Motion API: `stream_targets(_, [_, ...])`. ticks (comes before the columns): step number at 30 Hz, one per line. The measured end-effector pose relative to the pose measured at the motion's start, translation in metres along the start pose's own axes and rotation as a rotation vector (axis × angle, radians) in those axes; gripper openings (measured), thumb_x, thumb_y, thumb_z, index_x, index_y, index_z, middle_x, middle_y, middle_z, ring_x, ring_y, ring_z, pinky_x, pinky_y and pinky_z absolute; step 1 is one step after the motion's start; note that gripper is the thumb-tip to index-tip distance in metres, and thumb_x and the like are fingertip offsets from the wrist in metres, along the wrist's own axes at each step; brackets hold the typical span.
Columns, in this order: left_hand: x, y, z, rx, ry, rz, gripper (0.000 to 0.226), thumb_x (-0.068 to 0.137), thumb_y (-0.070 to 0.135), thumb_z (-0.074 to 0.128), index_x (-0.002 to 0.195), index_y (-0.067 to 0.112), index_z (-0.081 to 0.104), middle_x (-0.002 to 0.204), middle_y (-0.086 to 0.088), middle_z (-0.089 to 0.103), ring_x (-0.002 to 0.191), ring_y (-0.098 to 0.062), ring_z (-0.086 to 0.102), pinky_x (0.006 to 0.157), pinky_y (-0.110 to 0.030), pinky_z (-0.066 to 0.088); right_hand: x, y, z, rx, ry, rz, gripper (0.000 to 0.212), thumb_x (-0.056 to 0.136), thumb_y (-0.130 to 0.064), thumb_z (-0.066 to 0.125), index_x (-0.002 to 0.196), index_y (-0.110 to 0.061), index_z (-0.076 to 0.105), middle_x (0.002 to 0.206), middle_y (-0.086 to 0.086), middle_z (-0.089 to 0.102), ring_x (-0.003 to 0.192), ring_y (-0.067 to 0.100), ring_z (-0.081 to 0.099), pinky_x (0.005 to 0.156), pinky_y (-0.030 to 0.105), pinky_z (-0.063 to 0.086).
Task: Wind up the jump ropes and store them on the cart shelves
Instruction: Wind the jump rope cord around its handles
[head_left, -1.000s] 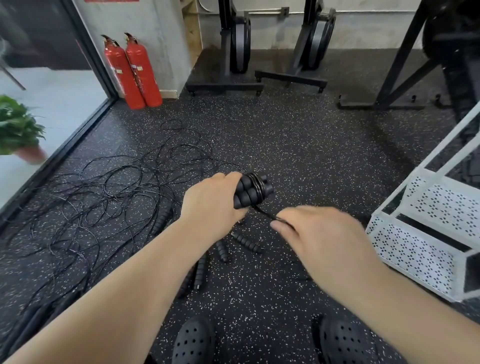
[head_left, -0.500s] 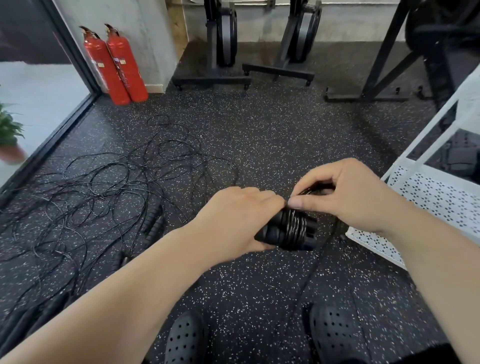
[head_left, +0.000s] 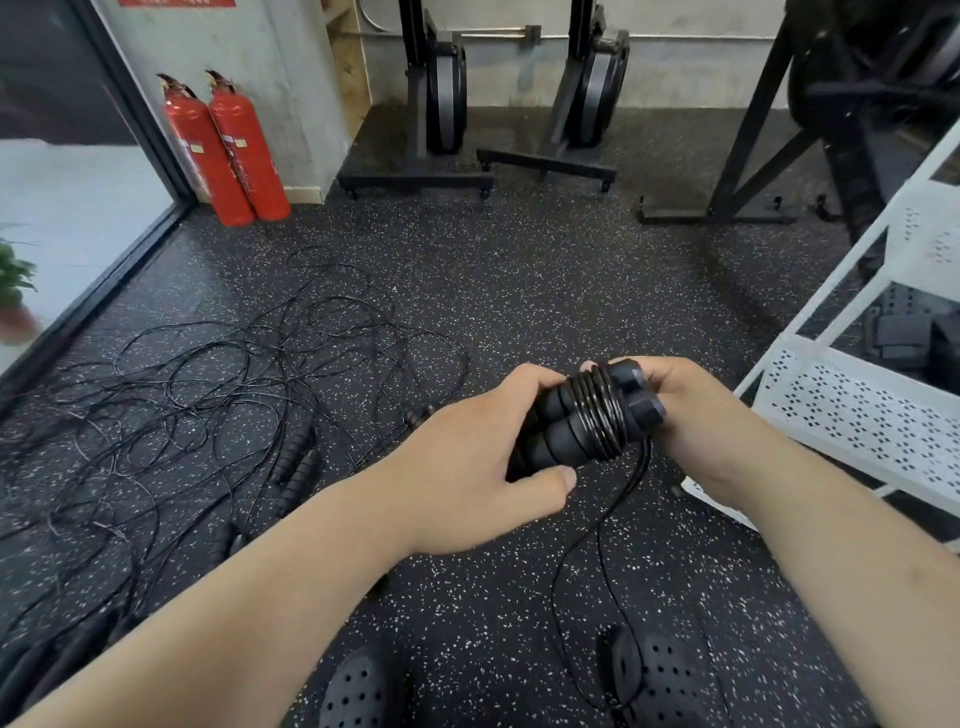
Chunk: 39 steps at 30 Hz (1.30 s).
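My left hand (head_left: 470, 457) grips a pair of black ribbed jump rope handles (head_left: 587, 421) held side by side, with several turns of thin black cord wound round their middle. My right hand (head_left: 696, 415) curls behind the far ends of the handles, its fingertips showing over the top. The loose tail of the cord (head_left: 618, 514) hangs down toward my shoes. A tangle of other black jump ropes (head_left: 218, 395) with their handles lies on the floor to the left. The white perforated cart (head_left: 862, 415) stands at the right, close to my right hand.
Two red fire extinguishers (head_left: 228, 150) stand by the pillar at the back left. Black exercise machines (head_left: 441, 104) line the far wall, and a black rack frame (head_left: 748, 130) is at the back right. A glass door edge runs along the left. My black clogs (head_left: 660, 680) are below.
My right hand has carried the cord from below the handles up over them and now sits behind their ends. More turns of cord lie round the handles. The view has shifted toward the cart.
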<state>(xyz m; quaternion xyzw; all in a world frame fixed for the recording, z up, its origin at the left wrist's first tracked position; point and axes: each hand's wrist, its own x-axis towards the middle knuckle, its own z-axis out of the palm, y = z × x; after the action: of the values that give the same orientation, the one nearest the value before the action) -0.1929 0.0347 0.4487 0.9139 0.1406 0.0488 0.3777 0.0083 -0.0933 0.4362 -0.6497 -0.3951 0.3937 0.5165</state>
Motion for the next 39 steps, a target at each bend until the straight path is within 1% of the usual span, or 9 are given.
stream_targets(2, [0.002,-0.003,0.001,-0.015,-0.007,-0.046,0.055,0.096,0.044,0.069,0.135,0.049,0.031,0.104,0.012,0.070,0.083,-0.008,0.066,0.080,-0.040,0.057,0.003,0.004,0.003,-0.042,0.066,0.037,0.029,0.095,0.000,0.067,0.091,-0.023,0.085,0.096,0.009,0.082,0.089,0.036,0.070,0.096,0.052,0.053])
stream_targets(4, [0.004,-0.008,0.003,-0.037,-0.002,-0.079,0.056,0.097,0.046,0.069,0.135,0.050,0.028,0.109,0.010,0.071,0.083,-0.012,0.070,0.080,-0.046,0.059,0.006,0.011,0.008,-0.115,0.119,0.082,0.046,0.098,0.009,0.057,0.080,-0.025,0.083,0.079,0.001,0.077,0.072,0.030,0.062,0.078,0.042,0.052])
stream_targets(8, [0.010,-0.020,0.002,-0.113,0.118,-0.132,0.052,0.098,0.046,0.070,0.134,0.047,0.032,0.109,0.013,0.073,0.091,-0.009,0.071,0.086,-0.047,0.059,0.009,0.023,0.027,-0.169,0.197,0.150,0.049,0.109,-0.021,0.054,0.065,-0.032,0.072,0.059,0.001,0.047,0.063,0.021,0.032,0.058,0.034,0.024])
stream_targets(11, [0.015,-0.030,-0.004,-0.206,0.236,-0.171,0.047,0.099,0.040,0.073,0.131,0.041,0.038,0.112,0.023,0.072,0.098,0.002,0.068,0.091,-0.037,0.056,0.006,0.030,0.043,-0.288,0.169,0.128,0.047,0.112,-0.045,0.045,0.079,-0.031,0.075,0.058,-0.006,0.049,0.055,0.017,0.041,0.052,0.029,0.029])
stream_targets(14, [0.018,-0.042,-0.009,-0.131,0.317,-0.258,0.047,0.098,0.041,0.075,0.125,0.042,0.037,0.105,0.023,0.071,0.087,0.005,0.065,0.078,-0.028,0.050,0.003,0.032,0.054,-0.537,0.140,0.045,0.045,0.111,-0.048,0.042,0.077,-0.026,0.064,0.058,-0.008,0.057,0.049,0.008,0.046,0.054,0.035,0.037])
stream_targets(18, [0.018,-0.055,-0.012,0.035,0.383,-0.329,0.052,0.093,0.044,0.080,0.127,0.039,0.040,0.101,0.019,0.065,0.087,-0.003,0.062,0.073,-0.033,0.047,-0.007,0.021,0.063,-0.803,0.104,-0.022,0.026,0.110,-0.046,0.047,0.097,-0.031,0.064,0.063,-0.005,0.061,0.051,0.009,0.053,0.051,0.027,0.039])
stream_targets(22, [0.018,-0.063,-0.016,0.173,0.412,-0.344,0.058,0.083,0.051,0.086,0.128,0.038,0.051,0.098,0.019,0.064,0.091,-0.009,0.062,0.079,-0.036,0.052,-0.013,0.006,0.062,-1.050,0.159,-0.107,0.025,0.109,-0.050,0.046,0.103,-0.034,0.064,0.070,-0.013,0.059,0.061,0.008,0.056,0.057,0.035,0.046])
stream_targets(28, [0.018,-0.059,-0.007,0.394,0.301,-0.205,0.062,0.077,0.050,0.089,0.129,0.043,0.056,0.113,0.016,0.066,0.107,-0.015,0.062,0.091,-0.041,0.052,-0.013,-0.004,0.046,-1.164,0.244,-0.353,0.030,0.099,-0.056,0.053,0.099,-0.036,0.076,0.079,-0.015,0.066,0.072,0.013,0.063,0.060,0.036,0.055])
stream_targets(39, [0.016,-0.029,0.007,0.623,-0.043,0.156,0.064,0.083,0.051,0.086,0.136,0.038,0.051,0.122,0.018,0.063,0.114,-0.009,0.056,0.102,-0.035,0.043,-0.006,-0.015,0.003,-0.865,0.087,-0.118,0.038,0.062,-0.072,0.087,0.074,-0.039,0.075,0.066,-0.017,0.070,0.064,0.004,0.064,0.066,0.033,0.054])
